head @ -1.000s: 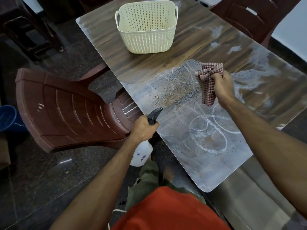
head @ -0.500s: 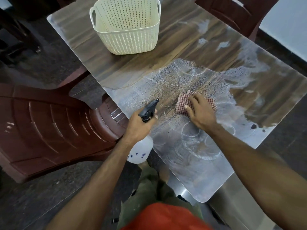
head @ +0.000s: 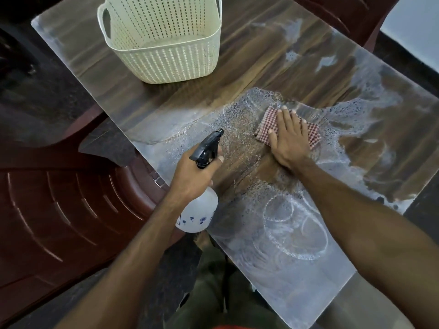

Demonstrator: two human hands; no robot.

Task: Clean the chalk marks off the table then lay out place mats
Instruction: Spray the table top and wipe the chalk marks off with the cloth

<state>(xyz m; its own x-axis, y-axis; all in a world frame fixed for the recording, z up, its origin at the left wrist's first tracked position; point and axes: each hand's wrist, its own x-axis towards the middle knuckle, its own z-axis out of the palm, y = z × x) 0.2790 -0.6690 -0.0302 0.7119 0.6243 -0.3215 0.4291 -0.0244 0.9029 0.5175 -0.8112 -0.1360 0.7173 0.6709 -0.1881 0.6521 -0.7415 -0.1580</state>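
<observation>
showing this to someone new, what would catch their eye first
Probably the right hand pressing a checked cloth flat on the wet table. Next, the white chalk circles near the table's close end, and the spray bottle gripped by the left hand.

Right hand (head: 288, 141) covers the middle of the checked cloth (head: 268, 119); only its edges show. Left hand (head: 192, 176) hides the spray bottle (head: 199, 214) neck. Basket (head: 164, 43) rim cut off at 12 o'clock, inside unreadable. Brown chair (head: 59, 205) cropped at 9 o'clock, second chair (head: 344, 13) at 1 o'clock. Right forearm masks part of the chalk rings (head: 294, 229).
</observation>
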